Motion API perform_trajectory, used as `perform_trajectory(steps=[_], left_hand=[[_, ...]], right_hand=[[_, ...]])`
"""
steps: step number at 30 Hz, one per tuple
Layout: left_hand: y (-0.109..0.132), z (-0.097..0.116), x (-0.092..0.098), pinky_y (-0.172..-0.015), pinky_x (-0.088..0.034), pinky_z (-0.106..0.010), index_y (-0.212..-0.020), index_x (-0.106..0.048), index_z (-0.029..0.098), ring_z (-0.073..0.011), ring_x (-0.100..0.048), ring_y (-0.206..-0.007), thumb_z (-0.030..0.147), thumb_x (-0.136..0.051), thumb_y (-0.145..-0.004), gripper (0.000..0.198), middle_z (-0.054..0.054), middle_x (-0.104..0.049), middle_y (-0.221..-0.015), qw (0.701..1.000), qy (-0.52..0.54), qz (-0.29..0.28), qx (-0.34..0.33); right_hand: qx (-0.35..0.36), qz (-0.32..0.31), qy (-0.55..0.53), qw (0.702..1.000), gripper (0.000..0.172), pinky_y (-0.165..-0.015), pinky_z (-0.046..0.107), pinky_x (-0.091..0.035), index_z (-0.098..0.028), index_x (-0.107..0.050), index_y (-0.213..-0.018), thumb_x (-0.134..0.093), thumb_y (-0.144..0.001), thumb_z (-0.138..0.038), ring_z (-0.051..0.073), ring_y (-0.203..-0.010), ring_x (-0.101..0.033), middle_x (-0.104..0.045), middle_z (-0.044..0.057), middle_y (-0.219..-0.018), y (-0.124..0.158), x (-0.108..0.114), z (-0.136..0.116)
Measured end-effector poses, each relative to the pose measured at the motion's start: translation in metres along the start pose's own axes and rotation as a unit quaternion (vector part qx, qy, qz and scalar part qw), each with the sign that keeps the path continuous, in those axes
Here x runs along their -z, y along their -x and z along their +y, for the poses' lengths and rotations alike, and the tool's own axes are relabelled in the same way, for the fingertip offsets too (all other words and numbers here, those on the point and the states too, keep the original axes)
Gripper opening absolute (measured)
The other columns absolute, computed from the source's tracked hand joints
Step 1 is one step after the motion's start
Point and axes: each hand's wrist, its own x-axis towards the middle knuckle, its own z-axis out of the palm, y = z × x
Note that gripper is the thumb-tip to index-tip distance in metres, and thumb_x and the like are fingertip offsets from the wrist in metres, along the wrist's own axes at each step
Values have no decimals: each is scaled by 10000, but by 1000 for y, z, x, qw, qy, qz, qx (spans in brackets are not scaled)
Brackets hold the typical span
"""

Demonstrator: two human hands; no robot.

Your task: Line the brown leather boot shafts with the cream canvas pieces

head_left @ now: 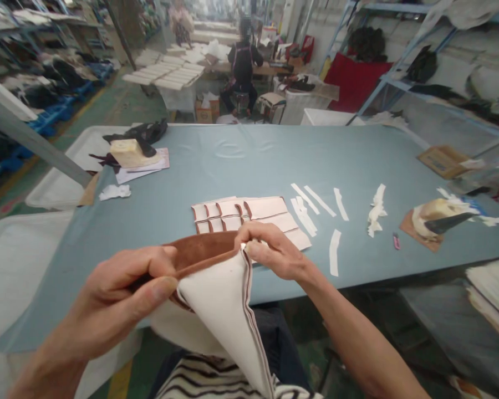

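Observation:
A cream fabric piece (216, 293) with a brown edge and brown inner side hangs between my hands, over the table's near edge and my lap. My left hand (128, 293) pinches its brown edge on the left, thumb on the outside. At the upper right corner, where the layered seam begins, my right hand (270, 249) grips it between thumb and fingers. Just behind lie flat cream pieces (270, 208) with curved brown strips, partly hidden by my right hand. White strips (335, 252) are scattered to their right.
The blue-green table (249, 160) bears a block with dark cloth (127, 152) at the back left. At the right are a wrapped block (432, 219), a small pink tool (396, 241) and a cardboard box (443, 160). A person (243, 66) sits at a farther table.

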Motion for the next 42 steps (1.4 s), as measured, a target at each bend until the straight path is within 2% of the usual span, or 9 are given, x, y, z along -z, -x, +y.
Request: perform_trajectory(steps=[3, 5, 10, 14, 20, 28, 31, 34, 42], left_hand=[[-2, -13, 21, -563, -460, -183, -716, -627, 199, -108, -567, -579, 482, -523, -1116, 501, 38, -596, -654, 995, -100, -1, 4], [-6, -19, 28, -660, -507, -177, -745, -632, 178, -124, -627, -677, 556, -480, -1113, 549, 13, -652, -740, 994, -108, -34, 12], [-23, -18, 19, -850, -535, -223, -1075, -753, 176, -185, -719, -919, 558, -583, -1069, 418, -49, -801, -1002, 992, -64, -106, 6], [-39, -8, 11, -781, -531, -224, -937, -718, 167, -169, -681, -802, 492, -653, -1039, 347, -41, -767, -877, 991, -18, -131, -33], [-51, -2, 12, -704, -477, -167, -873, -729, 159, -113, -638, -723, 221, -621, -976, 162, 16, -727, -781, 988, -33, -148, -13], [-56, -2, 8, -563, -371, -190, -782, -706, 152, -72, -516, -562, 91, -545, -902, 210, 47, -631, -646, 981, -121, -148, -35], [-54, -1, 4, -574, -374, -192, -753, -667, 154, -73, -498, -576, 125, -524, -913, 216, 53, -592, -654, 983, -125, -128, -31], [-50, -1, -1, -589, -402, -190, -766, -642, 158, -89, -513, -613, 178, -479, -926, 229, 48, -583, -679, 991, -73, -110, 22], [-48, -12, -11, -560, -400, -203, -727, -595, 166, -115, -502, -628, 313, -533, -944, 269, 25, -553, -704, 984, 98, -91, 114]], right_hand=[[5, 0, -25, 1000, 300, -717, 276, -426, -199, -604, -794, -712, -983, -404, 132, -708, -506, -565, -31, -756, -3, 1, -15], [19, -18, -18, 1000, 280, -708, 272, -421, -199, -599, -805, -726, -991, -365, 126, -706, -498, -574, -32, -769, -7, 1, -27], [91, -71, 4, 993, 320, -739, 279, -443, -202, -611, -852, -670, -1062, -436, 131, -746, -536, -611, -20, -802, -21, -3, -43], [88, -89, 21, 992, 334, -765, 284, -462, -204, -604, -850, -656, -1070, -450, 136, -758, -549, -630, -12, -822, -29, -5, -44], [47, -75, 58, 994, 286, -774, 282, -459, -207, -590, -859, -704, -1026, -410, 140, -766, -555, -642, -12, -847, -31, -4, -36], [12, -90, 99, 991, 135, -768, 293, -436, -217, -565, -870, -653, -953, -277, 148, -762, -536, -633, -16, -840, -38, -9, -25], [15, -85, 105, 991, 194, -755, 299, -416, -219, -552, -863, -676, -930, -353, 151, -747, -514, -609, -21, -831, -40, -11, -23], [30, -69, 126, 989, 316, -744, 303, -391, -223, -524, -834, -734, -902, -449, 150, -738, -498, -584, -27, -816, -41, -13, -21], [7, -88, 21, 996, 305, -720, 281, -401, -223, -516, -813, -721, -938, -411, 133, -731, -500, -561, -43, -792, -42, -12, -14]])
